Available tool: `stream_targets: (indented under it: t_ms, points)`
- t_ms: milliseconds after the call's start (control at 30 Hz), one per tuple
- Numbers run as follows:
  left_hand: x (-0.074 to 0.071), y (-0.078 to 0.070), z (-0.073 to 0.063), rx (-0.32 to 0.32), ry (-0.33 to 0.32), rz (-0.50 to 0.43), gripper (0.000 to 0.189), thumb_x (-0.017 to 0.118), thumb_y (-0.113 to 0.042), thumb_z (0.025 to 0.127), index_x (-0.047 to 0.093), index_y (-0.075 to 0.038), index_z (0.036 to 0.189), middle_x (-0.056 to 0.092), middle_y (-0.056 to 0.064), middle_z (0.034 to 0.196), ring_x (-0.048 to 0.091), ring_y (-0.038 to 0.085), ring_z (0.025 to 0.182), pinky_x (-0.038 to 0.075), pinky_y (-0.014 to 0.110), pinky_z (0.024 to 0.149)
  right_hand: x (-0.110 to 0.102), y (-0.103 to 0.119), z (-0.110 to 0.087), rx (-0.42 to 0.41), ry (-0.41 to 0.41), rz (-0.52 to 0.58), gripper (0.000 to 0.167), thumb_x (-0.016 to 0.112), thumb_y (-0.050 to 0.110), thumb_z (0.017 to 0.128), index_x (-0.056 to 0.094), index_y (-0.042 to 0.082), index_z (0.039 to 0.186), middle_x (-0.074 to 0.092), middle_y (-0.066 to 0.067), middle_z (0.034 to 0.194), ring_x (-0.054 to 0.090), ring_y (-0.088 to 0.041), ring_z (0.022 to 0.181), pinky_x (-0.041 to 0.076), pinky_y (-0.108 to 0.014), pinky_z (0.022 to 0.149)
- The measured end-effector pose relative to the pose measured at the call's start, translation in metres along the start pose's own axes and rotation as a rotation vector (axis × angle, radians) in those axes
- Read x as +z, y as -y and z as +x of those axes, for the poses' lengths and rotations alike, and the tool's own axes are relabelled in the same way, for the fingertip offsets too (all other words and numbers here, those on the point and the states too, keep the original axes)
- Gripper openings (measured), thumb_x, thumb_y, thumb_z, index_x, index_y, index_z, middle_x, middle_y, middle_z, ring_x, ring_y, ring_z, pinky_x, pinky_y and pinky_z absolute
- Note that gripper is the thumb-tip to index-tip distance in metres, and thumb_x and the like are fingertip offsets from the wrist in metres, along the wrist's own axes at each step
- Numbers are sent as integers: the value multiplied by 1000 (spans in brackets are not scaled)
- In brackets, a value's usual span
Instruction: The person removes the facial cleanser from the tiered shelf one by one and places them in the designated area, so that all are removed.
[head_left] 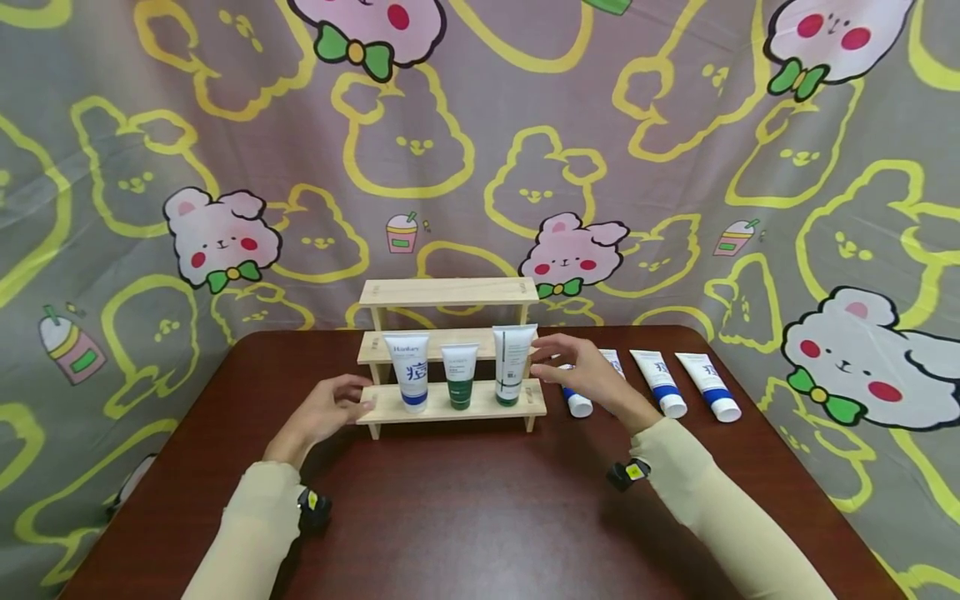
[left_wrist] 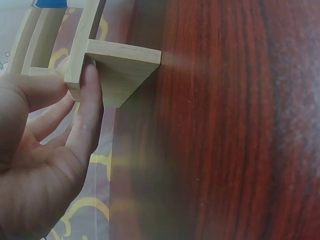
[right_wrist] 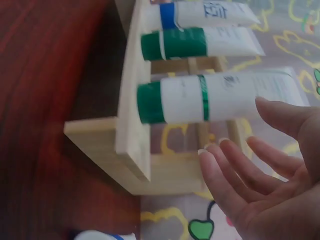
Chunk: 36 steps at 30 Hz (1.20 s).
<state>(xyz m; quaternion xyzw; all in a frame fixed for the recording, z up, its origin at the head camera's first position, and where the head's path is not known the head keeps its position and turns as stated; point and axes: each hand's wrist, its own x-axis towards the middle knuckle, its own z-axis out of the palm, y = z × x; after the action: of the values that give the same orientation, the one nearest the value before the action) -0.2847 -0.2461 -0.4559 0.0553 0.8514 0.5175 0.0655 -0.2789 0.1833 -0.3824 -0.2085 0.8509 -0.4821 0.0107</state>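
A three-tier wooden rack (head_left: 450, 292) stands on the table. Along its lowest shelf stand three upright tubes: a white-and-blue tube (head_left: 408, 371) at left, a short white-and-green tube (head_left: 459, 379) in the middle and a taller white-and-green tube (head_left: 513, 367) at right. My left hand (head_left: 322, 412) pinches the left end of that shelf (left_wrist: 75, 62) between thumb and fingers, as the left wrist view shows. Beside the taller tube is my right hand (right_wrist: 270, 180), its fingers loosely bent and holding nothing. The thumb overlaps this tube's upper end; whether it touches I cannot tell.
Several white-and-blue tubes lie on the table to the right, including one (head_left: 658, 383) and another (head_left: 708, 386) near the edge; my right hand partly covers others. A patterned cloth (head_left: 465, 167) hangs behind the dark wooden table (head_left: 450, 517).
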Motion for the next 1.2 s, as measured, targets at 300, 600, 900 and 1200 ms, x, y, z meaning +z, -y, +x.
stream_targets:
  t_ms: [300, 600, 900, 1200]
  points:
    - [1, -1, -3, 5, 3, -11, 44, 73, -9, 93, 56, 3, 132, 60, 19, 113, 64, 24, 92, 54, 33, 76, 26, -8, 7, -14, -27, 54, 50, 78, 15, 90, 58, -1, 133, 67, -17, 117, 61, -34, 109, 45, -53, 95]
    - [1, -1, -3, 10, 3, -7, 45, 72, -8, 93, 55, 4, 132, 60, 20, 114, 64, 25, 93, 54, 34, 76, 40, -9, 5, -28, -87, 81, 50, 80, 19, 88, 59, 5, 130, 67, -12, 119, 63, -29, 109, 46, -50, 97]
    - [2, -2, -3, 5, 0, -6, 44, 72, -7, 93, 55, 4, 132, 60, 20, 113, 64, 25, 93, 55, 34, 76, 46, -15, 8, -31, -146, 86, 42, 81, 20, 87, 63, 10, 124, 69, -6, 113, 65, -23, 97, 50, -42, 89]
    - [2, -1, -1, 7, -1, -16, 43, 72, -6, 93, 56, 4, 132, 60, 19, 111, 64, 24, 91, 54, 34, 76, 47, -15, 8, -56, -172, 101, 42, 80, 13, 87, 63, 3, 124, 69, -13, 115, 64, -28, 100, 49, -46, 90]
